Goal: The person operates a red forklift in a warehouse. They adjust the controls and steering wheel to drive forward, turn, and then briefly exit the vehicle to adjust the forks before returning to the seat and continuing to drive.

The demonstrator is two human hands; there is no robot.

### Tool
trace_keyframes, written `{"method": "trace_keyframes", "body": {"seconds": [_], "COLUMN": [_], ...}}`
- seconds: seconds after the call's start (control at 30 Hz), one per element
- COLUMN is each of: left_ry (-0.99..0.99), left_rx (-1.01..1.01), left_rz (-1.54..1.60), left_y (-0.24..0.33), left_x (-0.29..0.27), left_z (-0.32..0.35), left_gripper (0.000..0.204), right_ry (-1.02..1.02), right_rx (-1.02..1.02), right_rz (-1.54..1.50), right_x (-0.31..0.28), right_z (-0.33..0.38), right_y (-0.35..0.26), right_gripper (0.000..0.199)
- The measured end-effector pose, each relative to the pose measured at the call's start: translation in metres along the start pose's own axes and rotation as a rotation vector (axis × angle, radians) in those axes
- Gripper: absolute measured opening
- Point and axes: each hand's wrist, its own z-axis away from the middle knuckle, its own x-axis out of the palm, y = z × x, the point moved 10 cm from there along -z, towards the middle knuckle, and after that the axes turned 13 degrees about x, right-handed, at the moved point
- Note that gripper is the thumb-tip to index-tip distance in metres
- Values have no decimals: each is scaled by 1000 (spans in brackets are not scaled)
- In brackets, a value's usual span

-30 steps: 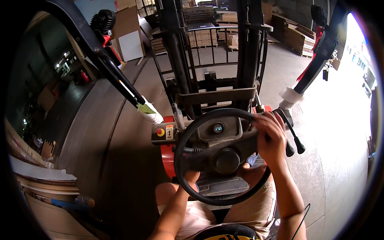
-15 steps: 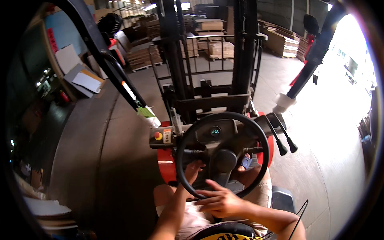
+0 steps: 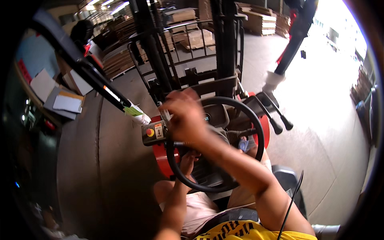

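I sit at a forklift's black steering wheel (image 3: 262, 138). My right hand (image 3: 186, 116) is raised over the wheel's upper left, its arm crossing the wheel. Motion smears its fingers, and an upright grey lever (image 3: 164, 113) stands right beside them. Whether they grip the lever or the rim I cannot tell. Lower down, my left hand (image 3: 188, 163) reaches behind the left part of the rim, toward the steering column; its fingers are mostly hidden. To the left of the wheel is a dark control panel (image 3: 149, 139) with a red-and-yellow button (image 3: 150, 132).
Two black-knobbed levers (image 3: 281, 124) rise right of the wheel. Ahead stand the mast (image 3: 226, 48) and load guard. Beyond them are stacked boards (image 3: 256, 20) and pallets (image 3: 118, 64). Flat sheets (image 3: 66, 103) lean at the left. Bright daylight enters at right.
My right hand has moved from the wheel's lower rim up and left across it, toward the upright lever. My left hand stays low behind the rim. The view has tilted and shifted.
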Motion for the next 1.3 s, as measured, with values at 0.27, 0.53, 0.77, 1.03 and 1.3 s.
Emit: {"method": "trace_keyframes", "body": {"seconds": [0.27,0.53,0.77,1.03,1.3], "left_ry": [-1,51,59,44,76], "left_rx": [24,-32,-58,-30,-230], "left_rz": [-330,-143,-140,-430,14], "left_y": [-13,49,28,39,30], "left_x": [-26,4,-12,-14,-2], "left_z": [0,-9,-10,-14,0], "left_gripper": [34,32,32,36,31], "right_ry": [-721,-95,-755,-683,-147], "right_rx": [30,65,-332,32,29], "right_rz": [-236,44,-130,123,-42], "right_x": [-119,-109,50,-167,-81], "right_z": [186,-22,158,127,-28], "right_y": [-19,63,-78,55,46], "right_gripper": [19,39,15,16,30]}}
